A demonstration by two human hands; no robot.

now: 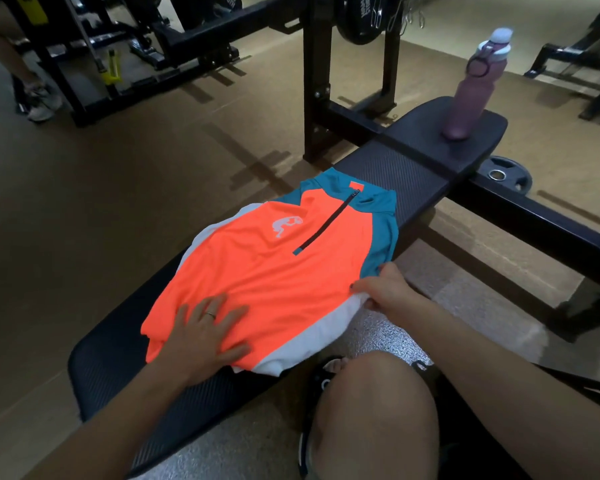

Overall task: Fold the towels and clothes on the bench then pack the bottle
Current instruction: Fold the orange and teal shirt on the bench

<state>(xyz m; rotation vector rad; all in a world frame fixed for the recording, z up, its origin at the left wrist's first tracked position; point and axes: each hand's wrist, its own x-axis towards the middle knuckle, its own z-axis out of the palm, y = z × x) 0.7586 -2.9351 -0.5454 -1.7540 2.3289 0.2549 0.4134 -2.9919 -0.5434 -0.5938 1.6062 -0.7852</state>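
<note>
Bench (413,174) carries one orange shirt (274,271) over one white towel (312,334), one bottle (471,95) at its far end. Left hand (205,336) lies flat, fingers spread; right hand (385,289) pinches the shirt's edge.

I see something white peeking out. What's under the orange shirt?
A white cloth lies under the orange shirt, showing at its near and left edges. Most of it is covered, so whether it is a towel cannot be told.

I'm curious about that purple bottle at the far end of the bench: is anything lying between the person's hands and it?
Yes. The orange shirt lies on the bench under the left hand and at the right hand, between them and the bottle. Beyond the shirt's collar, the bench is bare up to the bottle.
</note>
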